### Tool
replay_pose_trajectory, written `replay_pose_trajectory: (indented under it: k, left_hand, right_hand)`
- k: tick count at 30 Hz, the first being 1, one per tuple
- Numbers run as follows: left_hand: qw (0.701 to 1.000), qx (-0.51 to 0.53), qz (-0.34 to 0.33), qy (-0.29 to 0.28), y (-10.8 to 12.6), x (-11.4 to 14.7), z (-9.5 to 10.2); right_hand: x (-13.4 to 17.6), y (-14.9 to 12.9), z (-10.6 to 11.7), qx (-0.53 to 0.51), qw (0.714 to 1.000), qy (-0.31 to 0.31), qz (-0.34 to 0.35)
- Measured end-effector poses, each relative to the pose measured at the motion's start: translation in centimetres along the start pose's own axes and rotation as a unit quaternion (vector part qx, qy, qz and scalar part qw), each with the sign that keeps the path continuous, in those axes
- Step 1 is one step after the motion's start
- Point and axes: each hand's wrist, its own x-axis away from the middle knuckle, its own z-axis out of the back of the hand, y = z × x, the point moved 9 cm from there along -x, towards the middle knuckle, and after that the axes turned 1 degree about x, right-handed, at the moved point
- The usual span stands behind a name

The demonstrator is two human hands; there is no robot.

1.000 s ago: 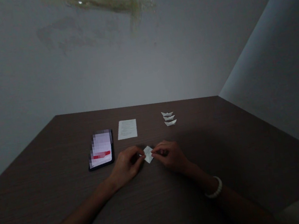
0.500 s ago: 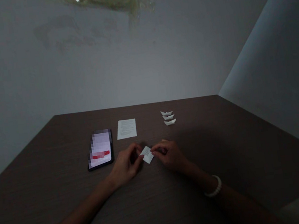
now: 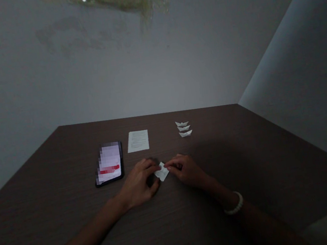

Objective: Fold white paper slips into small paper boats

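A small folded paper [image 3: 162,173], white and diamond-like, lies near the middle of the dark table between my two hands. My left hand [image 3: 140,182] reaches it from the left: the index fingertip touches the paper's upper left, while the thumb is apart from it, lower down. From the right, my right hand [image 3: 187,170] pinches the paper's right edge between thumb and index finger. A white beaded bracelet [image 3: 237,205] circles my right wrist.
Beyond my left hand lies a stack of printed paper sheets [image 3: 138,141]. A lit phone [image 3: 109,164] lies left of it. Three small paper boats [image 3: 185,134] stand in a column farther back on the right. The wooden table [image 3: 65,156] meets a stained wall [image 3: 157,74].
My left thumb has come off the paper and the left fingers have spread over its upper left. The paper has shifted slightly nearer. My right hand keeps its pinch.
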Motion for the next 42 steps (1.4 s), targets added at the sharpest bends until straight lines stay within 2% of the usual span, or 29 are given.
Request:
replay_pose_trajectory:
  k: [11,16,26,42]
  left_hand:
    - [0.999,0.031,0.0,0.01,-0.7,-0.3,-0.2]
    - [0.998,0.055,0.018,0.021,-1.3,-0.2,-0.1]
    - [0.995,0.052,0.087,-0.002,-2.2,-0.5,-0.3]
    - [0.994,0.035,0.1,-0.011,-1.9,-1.3,-0.7]
  right_hand:
    - [0.5,-0.9,-0.5,0.079,0.993,-0.029,0.082]
    - [0.6,-0.3,-0.2,0.104,0.991,-0.027,0.075]
    - [0.5,0.0,-0.5,0.146,0.986,-0.049,0.058]
    - [0.3,0.1,-0.9,0.196,0.98,-0.029,0.03]
